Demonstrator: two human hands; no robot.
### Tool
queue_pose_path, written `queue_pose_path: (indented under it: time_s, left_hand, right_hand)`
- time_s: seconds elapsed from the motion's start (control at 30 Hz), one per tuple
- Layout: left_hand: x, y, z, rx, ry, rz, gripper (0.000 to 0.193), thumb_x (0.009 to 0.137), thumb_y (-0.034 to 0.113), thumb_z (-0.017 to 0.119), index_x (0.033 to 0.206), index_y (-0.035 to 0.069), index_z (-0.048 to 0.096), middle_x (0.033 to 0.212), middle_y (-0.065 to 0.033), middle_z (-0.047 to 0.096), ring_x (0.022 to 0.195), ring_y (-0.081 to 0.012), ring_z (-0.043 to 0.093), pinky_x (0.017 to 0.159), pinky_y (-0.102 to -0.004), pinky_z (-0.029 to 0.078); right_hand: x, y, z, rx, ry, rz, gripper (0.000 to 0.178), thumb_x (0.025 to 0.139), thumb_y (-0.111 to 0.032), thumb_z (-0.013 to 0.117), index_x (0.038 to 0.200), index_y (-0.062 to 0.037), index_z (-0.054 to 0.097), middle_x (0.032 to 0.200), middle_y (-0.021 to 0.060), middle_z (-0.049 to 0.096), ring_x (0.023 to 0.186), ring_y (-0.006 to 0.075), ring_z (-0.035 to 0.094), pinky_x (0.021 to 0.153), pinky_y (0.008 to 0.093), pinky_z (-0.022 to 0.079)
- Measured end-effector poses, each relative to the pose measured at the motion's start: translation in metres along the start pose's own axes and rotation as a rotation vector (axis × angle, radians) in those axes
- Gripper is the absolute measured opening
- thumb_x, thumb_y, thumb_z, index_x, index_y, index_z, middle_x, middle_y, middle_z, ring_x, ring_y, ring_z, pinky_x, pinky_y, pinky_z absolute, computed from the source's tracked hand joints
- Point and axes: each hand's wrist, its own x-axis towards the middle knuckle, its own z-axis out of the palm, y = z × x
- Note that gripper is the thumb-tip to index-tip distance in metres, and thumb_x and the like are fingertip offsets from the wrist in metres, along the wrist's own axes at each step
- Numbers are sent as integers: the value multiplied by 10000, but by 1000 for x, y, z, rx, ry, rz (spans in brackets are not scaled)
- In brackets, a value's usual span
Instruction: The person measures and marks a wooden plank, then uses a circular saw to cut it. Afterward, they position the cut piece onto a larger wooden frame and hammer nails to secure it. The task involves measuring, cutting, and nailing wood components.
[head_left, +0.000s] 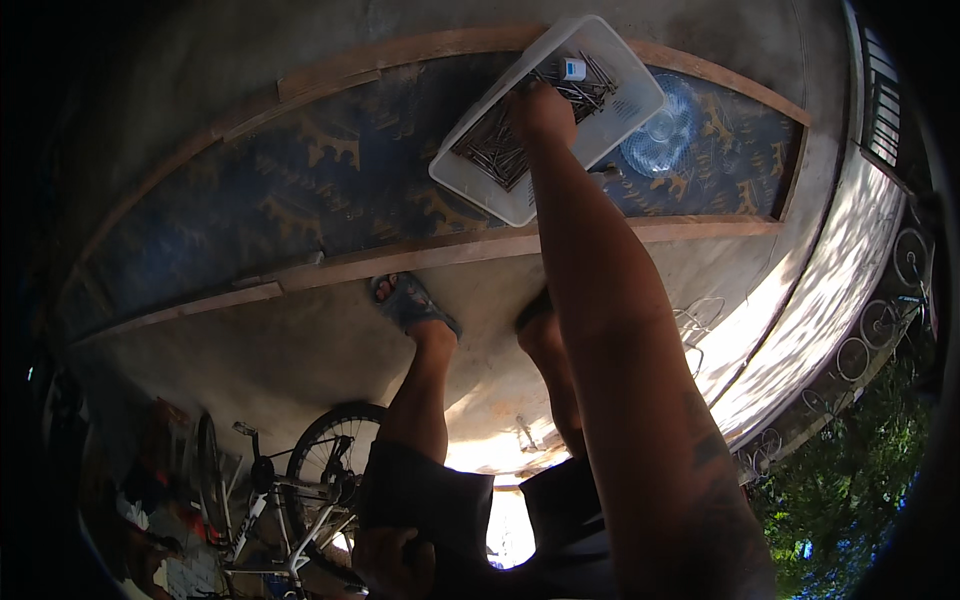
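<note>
My right hand (543,112) reaches down into a white translucent plastic bin (618,112). Its fingers look curled among long, thin metal nails (490,150) heaped inside; the back of the hand hides the fingertips and whatever they grip. A small white and blue box (573,69) lies on the nails beyond that hand. Dim against my dark shorts, at the lower edge, rests my left hand (395,562); shadow makes its fingers hard to read. Beside my right forearm sits a small grey metal object (607,176), partly covered and too unclear to name.
The bin stands on a dark patterned panel (300,180) framed by wooden strips (400,258). Right of it lies a round, clear bluish ribbed thing (660,130). My sandalled foot (412,303) is near the frame's edge. A bicycle (330,465) stands at lower left.
</note>
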Motion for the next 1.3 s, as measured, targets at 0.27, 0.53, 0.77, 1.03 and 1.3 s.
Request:
queue_pose_path:
  time_s: [0.27, 0.53, 0.77, 1.03, 1.3]
  left_hand:
    - [-5, -2, 4, -27, 7, 2, 228, 863, 201, 759, 1009, 28, 732, 982, -172, 668, 929, -374, 622, 833, -487, 528]
    - [-5, -1, 4, -23, 5, -13, 228, 861, 196, 757, 1012, 28, 733, 975, -172, 666, 928, -374, 623, 834, -479, 529]
    - [-6, -3, 4, 4, -10, -17, 215, 869, 199, 752, 1010, 37, 733, 974, -160, 665, 924, -367, 629, 825, -476, 533]
    - [-5, -1, 3, -2, 1, -29, 219, 867, 208, 756, 1012, 45, 737, 982, -155, 664, 916, -363, 633, 818, -473, 535]
    - [-4, -1, 2, -1, 2, -27, 220, 861, 205, 762, 1010, 44, 741, 974, -156, 661, 908, -364, 634, 807, -469, 536]
  right_hand:
    - [-5, -2, 3, -62, -80, -2, 562, 889, -445, 727, 1300, -81, 609, 1267, 211, 711, 1196, 386, 680, 1013, 485, 533]
    - [-15, 16, 15, 98, 47, -75, 583, 857, -430, 759, 1270, -75, 554, 1216, 218, 722, 1153, 411, 688, 975, 507, 541]
    - [-2, -3, -5, -36, 104, -134, 415, 940, -374, 641, 1187, -47, 707, 1246, 191, 725, 1151, 382, 701, 971, 488, 555]
    - [14, 5, -18, -151, -118, -51, 424, 969, -347, 573, 1236, -63, 739, 1309, 206, 705, 1245, 358, 670, 1041, 454, 532]
    - [-4, -11, -14, -90, -82, -14, 424, 958, -331, 590, 1249, -58, 733, 1267, 204, 723, 1219, 366, 682, 1025, 452, 541]
